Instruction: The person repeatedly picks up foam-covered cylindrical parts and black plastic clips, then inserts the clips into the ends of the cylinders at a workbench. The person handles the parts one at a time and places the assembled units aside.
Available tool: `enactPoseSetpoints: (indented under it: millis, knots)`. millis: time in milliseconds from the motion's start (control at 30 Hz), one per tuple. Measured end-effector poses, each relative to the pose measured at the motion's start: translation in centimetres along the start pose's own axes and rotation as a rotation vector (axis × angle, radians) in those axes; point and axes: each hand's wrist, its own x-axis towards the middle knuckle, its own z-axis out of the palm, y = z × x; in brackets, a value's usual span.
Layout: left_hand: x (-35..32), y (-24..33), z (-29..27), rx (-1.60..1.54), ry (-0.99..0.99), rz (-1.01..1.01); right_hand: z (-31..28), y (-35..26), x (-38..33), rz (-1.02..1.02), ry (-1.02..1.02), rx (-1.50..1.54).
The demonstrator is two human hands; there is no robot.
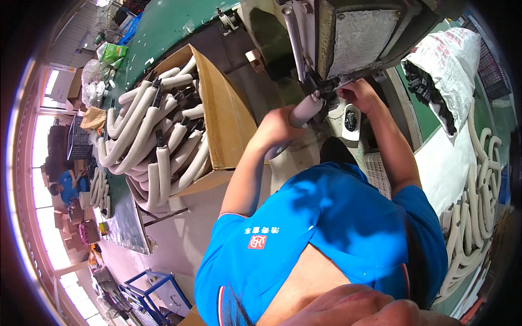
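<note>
My left hand (278,129) is wrapped round a grey foam-covered tube (306,110), whose far end points up into the dark lower part of a machine (325,84). To the right of that end is my right hand (359,95), its fingers pinched together close against the machine. What they hold, if anything, is hidden. A metal lever (294,43) stands on the machine just above the tube. Left of my left hand, an open cardboard box (231,119) is heaped with similar bent grey foam-covered tubes (155,127), some with black end pieces.
A green worktable (168,27) runs along the far left. On the right lie a white sack (446,57) of black parts and more foam-covered tubes (470,212). A pale oblong object with a black middle (351,122) sits below my hands. Another person (68,187) is far left.
</note>
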Motion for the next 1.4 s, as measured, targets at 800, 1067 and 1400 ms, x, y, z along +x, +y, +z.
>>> enactPoseSetpoints:
  millis: [800,1067,1400]
  knots:
    - [-6.9,2.5,3.5,-0.246,-0.044,0.118,3.9,-1.1,-16.8,-0.019,-0.568,-0.344]
    - [-3.3,8.4,8.8,-0.615,-0.136,0.259,4.5,0.1,-20.2,-0.93,0.021,-0.396]
    - [-2.7,10.7,8.8,-0.749,-0.383,0.146,3.1,-1.9,-19.2,-1.459,0.042,-0.629]
